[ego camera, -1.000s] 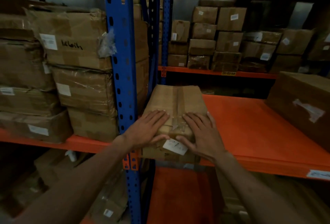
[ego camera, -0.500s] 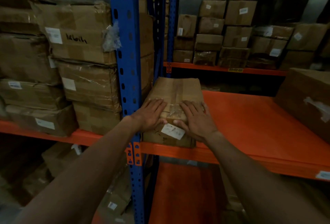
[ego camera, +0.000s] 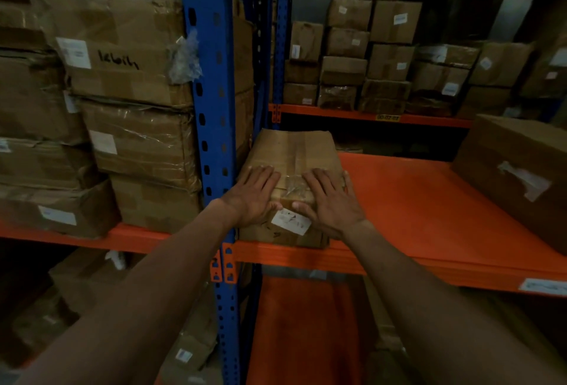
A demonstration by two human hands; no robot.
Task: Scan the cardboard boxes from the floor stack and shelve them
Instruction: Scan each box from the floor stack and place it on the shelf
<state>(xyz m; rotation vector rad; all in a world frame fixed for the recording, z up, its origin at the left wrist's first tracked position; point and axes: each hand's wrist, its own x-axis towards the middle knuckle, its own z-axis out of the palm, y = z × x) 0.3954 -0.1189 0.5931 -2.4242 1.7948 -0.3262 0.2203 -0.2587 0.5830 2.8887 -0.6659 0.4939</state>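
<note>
- Cardboard box (ego camera: 291, 151) sat on the orange shelf (ego camera: 429, 209), at its left end — left side tight against the blue upright (ego camera: 211, 114), front face just behind the shelf's front edge.
- Left hand (ego camera: 254, 194) lay flat on the box top, fingers straight, thumb over the front edge.
- Right hand (ego camera: 329, 200) the same — fingers straight, thumb by the white label (ego camera: 291, 221).
- Bare orange shelf ran rightward to a large box (ego camera: 518, 176), well apart.
- Stacked boxes (ego camera: 129, 108) filled the left bay.
</note>
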